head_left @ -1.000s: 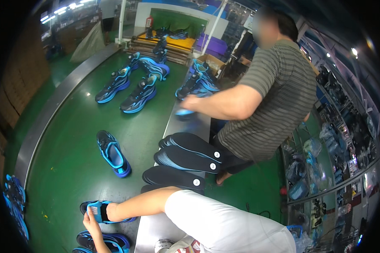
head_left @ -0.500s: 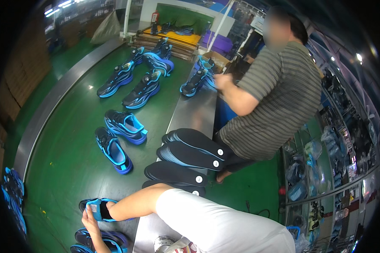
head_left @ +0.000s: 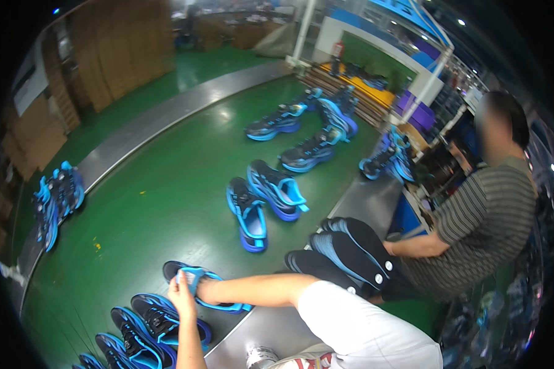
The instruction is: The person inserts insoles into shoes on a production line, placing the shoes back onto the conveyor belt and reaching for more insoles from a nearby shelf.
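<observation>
The big green table [head_left: 148, 215] fills most of what I see, with a shiny metal edge [head_left: 274, 323] along its near side. Picture a clock around the shoe in hand, twelve being far away. Past two, a co-worker in a striped top [head_left: 486, 209] stands by the table. Also near two, flat black insoles [head_left: 348, 246] lie on the edge and seem to poke out past it; a bump from the white sleeve [head_left: 363, 323] might tip them off. At one sits a loose pair of shoes [head_left: 274, 194]. At eight, a row of shoes [head_left: 132, 329] comes close to the left arm, so a wide elbow could knock them.

The held shoe [head_left: 229, 307] is on the green top, near the metal edge. The right hand [head_left: 208, 291] goes down inside it; I can't tell how its fingers are. The left hand [head_left: 183, 295] pinches the blue tongue [head_left: 194, 275]. A weak pinch could let it flop back, and a crooked push inside could bunch up the lining.
</observation>
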